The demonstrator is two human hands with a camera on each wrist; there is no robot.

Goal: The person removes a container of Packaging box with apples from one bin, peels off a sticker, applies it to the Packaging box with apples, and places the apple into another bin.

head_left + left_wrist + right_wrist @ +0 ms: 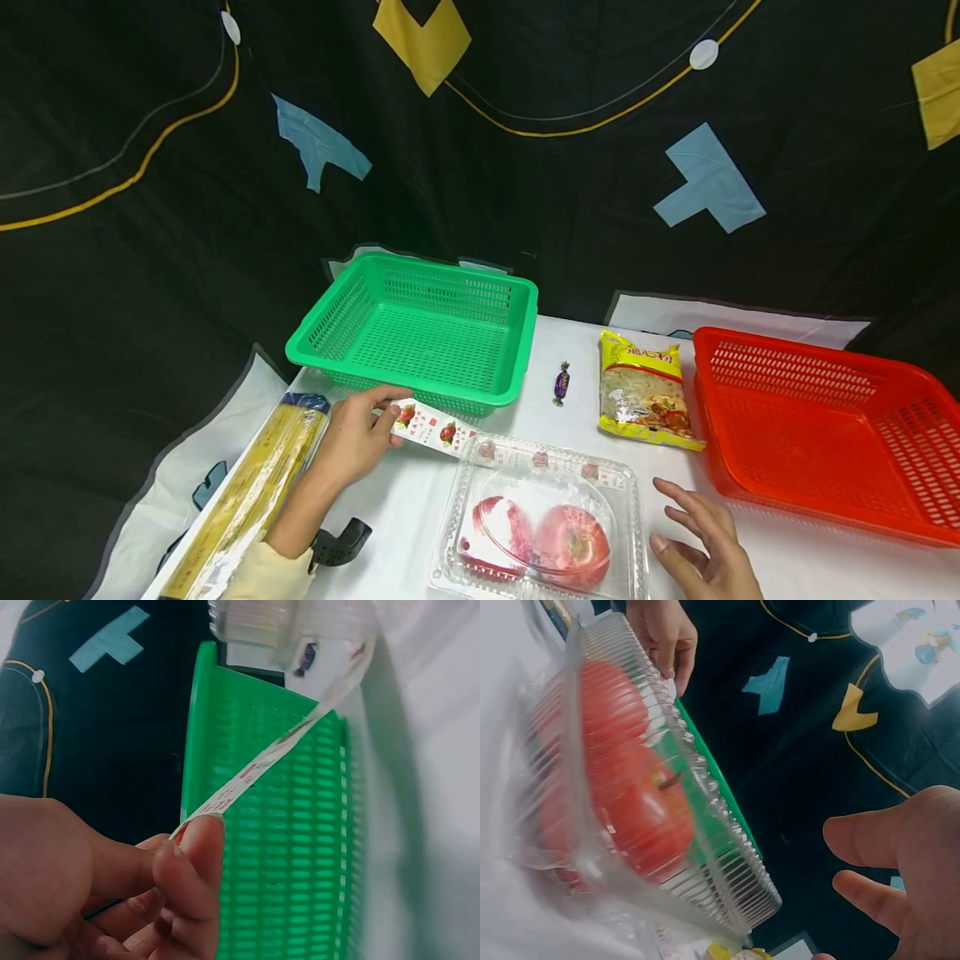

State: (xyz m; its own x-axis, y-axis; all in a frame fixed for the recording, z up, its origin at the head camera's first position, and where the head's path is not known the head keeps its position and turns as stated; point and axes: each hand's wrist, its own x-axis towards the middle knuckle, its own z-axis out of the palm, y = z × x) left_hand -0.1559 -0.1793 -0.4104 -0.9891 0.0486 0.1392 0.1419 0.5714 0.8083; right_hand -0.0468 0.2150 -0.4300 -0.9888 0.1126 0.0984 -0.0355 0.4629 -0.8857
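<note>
My left hand (pixel 362 435) pinches the end of a white label strip (pixel 431 426) printed with red fruit, between thumb and fingers. From there the strip runs rightward and passes behind the far side of a clear plastic clamshell box (pixel 633 533), its printing showing through the plastic. Two red apples (pixel 576 546) sit inside the closed box; the right wrist view shows an apple (pixel 641 810) with its stem through the ribbed wall. My right hand (pixel 701 542) hovers just right of the box, fingers spread and holding nothing.
A green basket (pixel 525 333) stands behind my left hand, a red basket (pixel 708 417) at the right. Between them lie a purple-wrapped candy (pixel 561 383) and a yellow food packet (pixel 647 392). A long pack of yellow noodle sticks (pixel 251 500) lies along the left edge.
</note>
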